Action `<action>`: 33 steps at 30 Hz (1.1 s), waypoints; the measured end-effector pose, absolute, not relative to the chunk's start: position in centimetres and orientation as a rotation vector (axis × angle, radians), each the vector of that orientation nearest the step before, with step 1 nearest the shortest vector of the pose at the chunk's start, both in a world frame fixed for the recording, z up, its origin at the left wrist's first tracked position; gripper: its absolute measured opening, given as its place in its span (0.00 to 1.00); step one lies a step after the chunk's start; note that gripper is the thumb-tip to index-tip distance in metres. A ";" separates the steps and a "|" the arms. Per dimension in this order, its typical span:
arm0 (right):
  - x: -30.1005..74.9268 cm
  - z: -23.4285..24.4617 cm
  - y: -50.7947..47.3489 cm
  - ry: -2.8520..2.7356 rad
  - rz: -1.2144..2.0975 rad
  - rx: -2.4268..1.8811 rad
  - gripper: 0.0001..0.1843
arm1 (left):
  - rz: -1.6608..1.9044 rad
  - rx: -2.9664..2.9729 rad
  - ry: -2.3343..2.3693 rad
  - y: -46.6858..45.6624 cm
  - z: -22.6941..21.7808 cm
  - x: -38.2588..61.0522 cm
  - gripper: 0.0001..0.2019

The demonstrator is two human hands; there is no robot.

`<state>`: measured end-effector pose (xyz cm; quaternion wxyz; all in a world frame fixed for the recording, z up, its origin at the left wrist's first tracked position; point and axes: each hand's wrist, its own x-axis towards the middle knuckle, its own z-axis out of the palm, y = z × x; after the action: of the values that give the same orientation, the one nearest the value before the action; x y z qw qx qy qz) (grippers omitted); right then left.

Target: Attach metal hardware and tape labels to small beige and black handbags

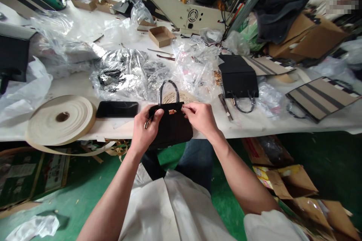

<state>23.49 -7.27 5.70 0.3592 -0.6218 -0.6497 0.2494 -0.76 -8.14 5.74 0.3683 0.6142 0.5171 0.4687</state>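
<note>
I hold a small black handbag (173, 128) with a curved handle and a gold clasp at the white table's front edge (254, 126). My left hand (145, 130) is closed around the bag's left side, with a thin metal piece poking out by its fingers. My right hand (199, 118) pinches the bag's top flap just right of the clasp. A second black handbag (239, 79) lies flat on the table to the right, out of reach of both hands.
A big roll of beige tape (60, 118) and a black phone (117, 109) lie left of my hands. Crumpled clear plastic bags (124, 69) cover the middle. Striped bags (319, 98), small cardboard boxes (161, 35) and a cream machine (183, 9) stand farther back.
</note>
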 end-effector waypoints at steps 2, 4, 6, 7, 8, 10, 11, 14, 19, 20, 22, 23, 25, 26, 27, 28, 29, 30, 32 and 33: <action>23.4 5.8 -7.0 -1.722 0.613 -1.627 0.09 | 1.210 1.591 1.293 -8.4 5.8 -0.7 0.18; 23.3 5.9 -6.6 -1.758 0.614 -1.658 0.08 | 1.213 1.599 1.275 -8.6 5.7 -0.6 0.18; 23.3 6.0 -6.3 -1.791 0.636 -1.678 0.08 | 1.226 1.598 1.293 -8.8 5.5 -0.5 0.18; 23.3 6.0 -6.2 -1.800 0.649 -1.683 0.08 | 1.237 1.594 1.312 -8.9 5.3 -0.4 0.18; 23.3 6.1 -6.1 -1.806 0.661 -1.686 0.08 | 1.246 1.589 1.330 -9.0 5.2 -0.4 0.18; 23.2 6.1 -5.9 -1.817 0.683 -1.697 0.08 | 1.255 1.577 1.350 -9.1 4.8 -0.4 0.18; 23.1 6.2 -5.8 -1.827 0.692 -1.712 0.09 | 1.256 1.573 1.354 -9.1 4.6 -0.4 0.18; 22.4 6.4 -5.4 -1.928 0.640 -1.794 0.09 | 1.259 1.567 1.366 -9.1 4.4 -0.2 0.18; 21.7 5.8 -5.9 -2.060 0.430 -1.836 0.12 | 1.266 1.558 1.389 -9.1 4.3 -0.2 0.18; 21.9 5.4 -6.3 -2.017 0.453 -1.797 0.12 | 1.263 1.535 1.386 -9.1 4.2 -0.3 0.18; 22.4 4.2 -7.6 -1.835 0.523 -1.694 0.12 | 1.248 1.454 1.379 -9.1 3.8 -0.7 0.19; 22.7 3.6 -8.4 -1.685 0.541 -1.658 0.17 | 1.238 1.404 1.380 -9.1 3.6 -0.9 0.19; 23.0 2.3 -9.7 -1.322 0.540 -1.644 0.39 | 1.222 1.321 1.388 -9.2 3.3 -1.2 0.20; 23.1 1.9 -10.2 -1.155 0.547 -1.649 0.51 | 1.215 1.295 1.390 -9.2 3.3 -1.4 0.20; 23.1 1.7 -10.5 -1.023 0.580 -1.648 0.62 | 1.205 1.279 1.385 -9.3 3.3 -1.4 0.20; 23.1 1.7 -10.7 -0.935 0.646 -1.632 0.68 | 1.197 1.270 1.373 -9.4 3.5 -1.4 0.21; 23.1 1.9 -10.6 -0.886 0.744 -1.599 0.69 | 1.191 1.264 1.357 -9.5 3.7 -1.3 0.21; 23.1 2.4 -10.5 -0.866 0.863 -1.552 0.65 | 1.186 1.259 1.339 -9.5 3.9 -1.2 0.21; 23.4 3.6 -10.0 -0.864 1.087 -1.448 0.50 | 1.185 1.249 1.310 -9.7 4.5 -1.0 0.21; 23.6 4.3 -9.8 -0.879 1.169 -1.405 0.42 | 1.189 1.241 1.302 -9.7 4.7 -0.9 0.22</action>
<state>23.61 -9.82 4.32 0.5287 -0.5880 -0.3678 0.4893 -0.91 -9.75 4.70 0.4730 0.5071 0.5321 0.4858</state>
